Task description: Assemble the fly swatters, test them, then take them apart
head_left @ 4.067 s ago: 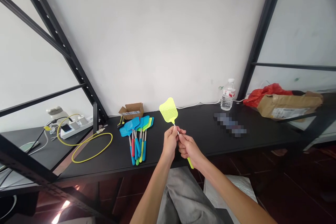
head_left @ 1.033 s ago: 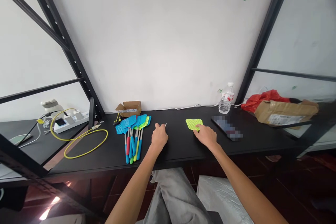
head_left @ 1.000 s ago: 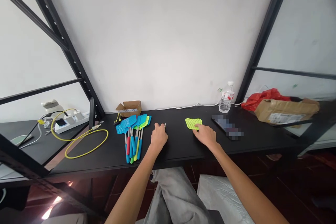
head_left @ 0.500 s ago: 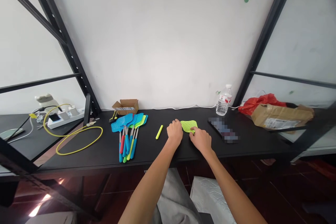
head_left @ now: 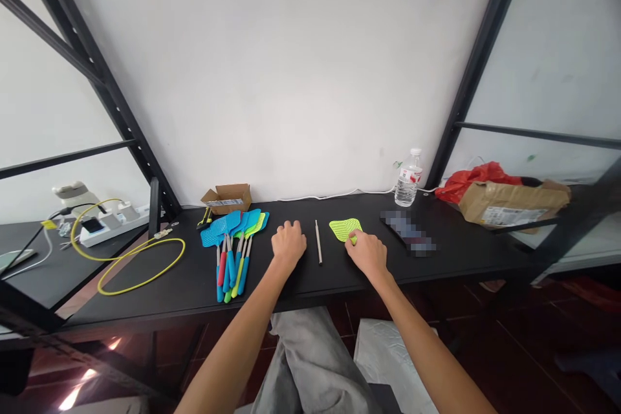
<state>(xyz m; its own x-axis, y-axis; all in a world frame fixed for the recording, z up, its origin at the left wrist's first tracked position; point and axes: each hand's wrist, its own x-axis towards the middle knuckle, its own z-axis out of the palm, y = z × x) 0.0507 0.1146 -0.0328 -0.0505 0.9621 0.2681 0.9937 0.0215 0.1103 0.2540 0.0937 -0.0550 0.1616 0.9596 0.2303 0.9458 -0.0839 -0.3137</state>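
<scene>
My right hand (head_left: pixel 369 252) is closed on the stem end of a yellow-green, perforated fly swatter head (head_left: pixel 345 228), which lies on the black table. To its left, a thin grey metal rod (head_left: pixel 319 242) rests alone on the tabletop. My left hand (head_left: pixel 289 243), fingers curled, is over the spot where the loose yellow-green handle lay; the handle is hidden under it. Farther left, several fly swatters (head_left: pixel 228 224) with blue and green heads and blue, red and green handles lie in a pile.
Behind the pile stands an open cardboard box (head_left: pixel 227 199). A blurred dark device (head_left: pixel 410 233) and a water bottle (head_left: pixel 408 180) are on the right, then a brown carton (head_left: pixel 509 204). A yellow cable (head_left: pixel 140 284) loops at left near a power strip (head_left: pixel 116 223).
My left hand has moved left, off the rod, and now covers the loose handle. The rod has come into view. My right hand stays at the swatter head, and the view has shifted slightly.
</scene>
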